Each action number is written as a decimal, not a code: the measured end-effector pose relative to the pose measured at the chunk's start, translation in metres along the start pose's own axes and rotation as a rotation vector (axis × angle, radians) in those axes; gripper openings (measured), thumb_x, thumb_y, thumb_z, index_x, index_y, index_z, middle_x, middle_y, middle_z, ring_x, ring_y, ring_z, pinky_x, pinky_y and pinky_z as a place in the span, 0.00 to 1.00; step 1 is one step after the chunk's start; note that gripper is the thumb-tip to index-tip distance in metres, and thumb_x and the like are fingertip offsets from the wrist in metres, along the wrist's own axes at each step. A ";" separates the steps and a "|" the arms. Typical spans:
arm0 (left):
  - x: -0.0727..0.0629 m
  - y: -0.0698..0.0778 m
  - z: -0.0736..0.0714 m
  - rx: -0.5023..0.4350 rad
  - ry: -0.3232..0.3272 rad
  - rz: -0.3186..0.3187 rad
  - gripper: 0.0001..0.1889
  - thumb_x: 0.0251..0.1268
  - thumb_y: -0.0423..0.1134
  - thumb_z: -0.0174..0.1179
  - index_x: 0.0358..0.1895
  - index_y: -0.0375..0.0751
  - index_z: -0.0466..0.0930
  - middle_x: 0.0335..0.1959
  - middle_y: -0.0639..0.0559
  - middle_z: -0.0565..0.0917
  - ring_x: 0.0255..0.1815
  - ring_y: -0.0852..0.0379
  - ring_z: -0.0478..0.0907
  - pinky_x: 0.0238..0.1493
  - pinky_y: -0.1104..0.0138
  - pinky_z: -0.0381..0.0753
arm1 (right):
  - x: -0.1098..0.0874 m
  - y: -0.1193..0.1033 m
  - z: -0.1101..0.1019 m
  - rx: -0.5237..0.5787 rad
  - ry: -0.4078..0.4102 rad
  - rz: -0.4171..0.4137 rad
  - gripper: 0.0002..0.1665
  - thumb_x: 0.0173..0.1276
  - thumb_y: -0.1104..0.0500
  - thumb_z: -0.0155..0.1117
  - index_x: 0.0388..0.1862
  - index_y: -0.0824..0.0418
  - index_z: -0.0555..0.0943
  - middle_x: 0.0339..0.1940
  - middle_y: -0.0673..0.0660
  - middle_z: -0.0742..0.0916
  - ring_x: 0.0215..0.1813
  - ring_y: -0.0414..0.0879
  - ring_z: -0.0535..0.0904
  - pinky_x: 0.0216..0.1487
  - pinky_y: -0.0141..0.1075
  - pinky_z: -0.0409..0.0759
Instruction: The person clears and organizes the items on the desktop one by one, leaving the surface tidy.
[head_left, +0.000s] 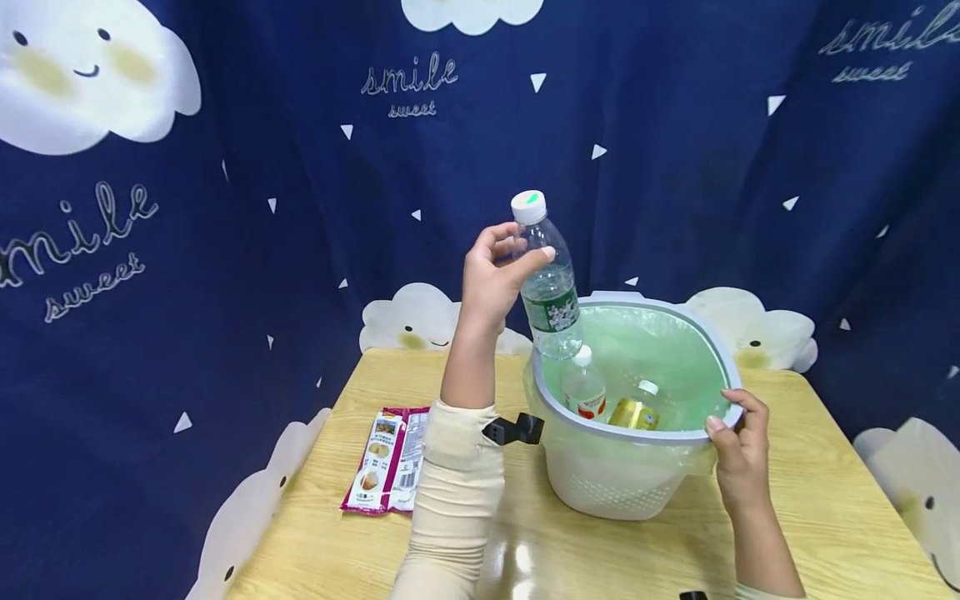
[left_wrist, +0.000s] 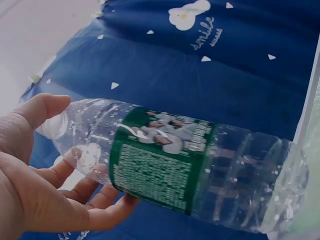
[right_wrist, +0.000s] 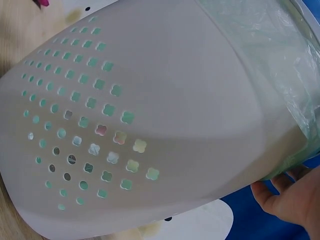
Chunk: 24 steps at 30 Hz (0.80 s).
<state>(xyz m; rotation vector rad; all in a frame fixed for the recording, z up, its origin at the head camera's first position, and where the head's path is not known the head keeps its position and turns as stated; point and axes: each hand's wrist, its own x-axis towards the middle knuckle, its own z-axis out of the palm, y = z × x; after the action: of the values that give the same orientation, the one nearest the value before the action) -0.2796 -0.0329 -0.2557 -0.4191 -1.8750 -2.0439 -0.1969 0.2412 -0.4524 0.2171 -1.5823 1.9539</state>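
My left hand [head_left: 497, 275] grips a clear plastic bottle [head_left: 551, 292] with a white cap and green label by its upper part. The bottle tilts slightly, its base overlapping the left rim of a white basket [head_left: 615, 475] in the head view. In the left wrist view the label [left_wrist: 160, 155] faces up, thumb and fingers around the neck end. My right hand [head_left: 742, 458] holds the basket's grey rim at the right, thumb on the near side. A green plastic bag [head_left: 667, 342] lines the basket. Inside lie a small bottle with a red-marked label [head_left: 583, 387] and one with a yellow label [head_left: 634, 414].
A purple and white snack packet [head_left: 386, 458] lies flat on the wooden table [head_left: 330, 550], left of the basket and partly behind my left sleeve. A dark blue curtain [head_left: 465, 167] with clouds hangs right behind the table. The basket's side has rows of small holes [right_wrist: 95, 102].
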 end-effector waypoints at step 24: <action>0.023 -0.021 0.052 0.058 -0.234 -0.278 0.24 0.49 0.37 0.70 0.53 0.48 0.75 0.43 0.53 0.78 0.42 0.55 0.77 0.38 0.57 0.77 | -0.001 -0.002 0.003 -0.006 0.009 0.018 0.26 0.60 0.71 0.45 0.60 0.66 0.63 0.52 0.61 0.68 0.49 0.46 0.67 0.45 0.25 0.68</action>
<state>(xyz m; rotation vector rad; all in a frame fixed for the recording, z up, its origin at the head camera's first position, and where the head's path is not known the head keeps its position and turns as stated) -0.3101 0.0191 -0.2597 -0.4180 -2.2358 -2.1872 -0.1959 0.2380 -0.4501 0.1916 -1.5892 1.9607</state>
